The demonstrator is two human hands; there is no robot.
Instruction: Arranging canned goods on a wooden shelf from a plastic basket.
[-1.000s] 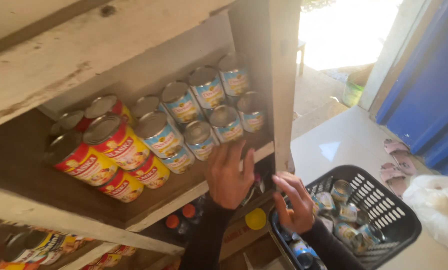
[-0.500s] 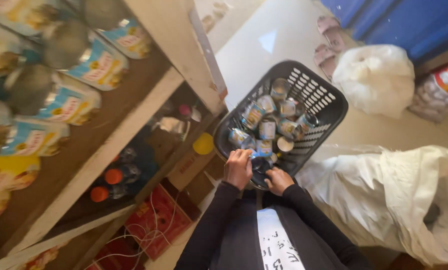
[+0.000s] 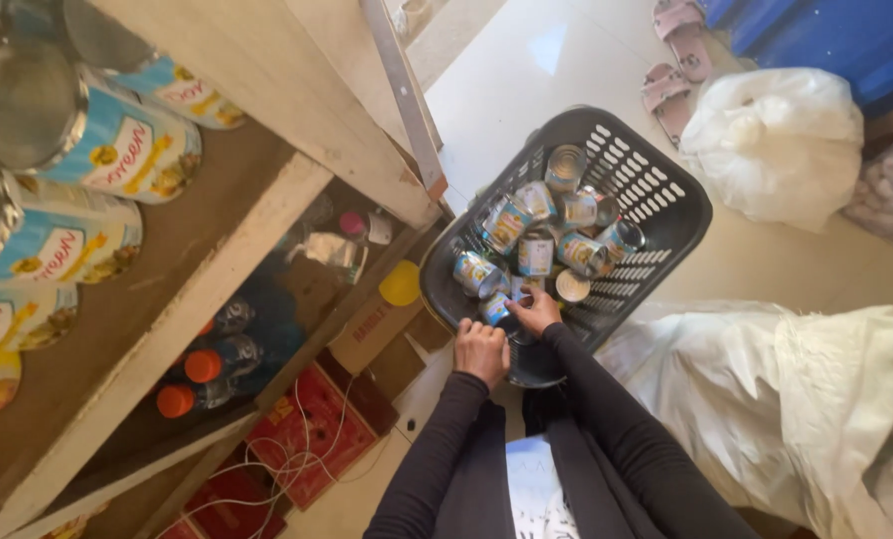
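Our left hand (image 3: 481,349) closes its fingers on a blue-labelled metal can (image 3: 494,309) inside the black plastic basket (image 3: 666,215); our right hand (image 3: 536,311), fingers curled, touches that can from beside it.

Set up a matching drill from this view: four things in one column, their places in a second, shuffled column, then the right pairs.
Things:
1. black basket
2. left hand
3. pink sandals
4. big blue-labelled cans

Places:
A. lying on the wooden shelf, upper left
B. on the basket's near rim
C. on the pale floor, full of small cans
D. on the floor beyond the basket, near the blue wall

Pairs: 1-C, 2-B, 3-D, 4-A
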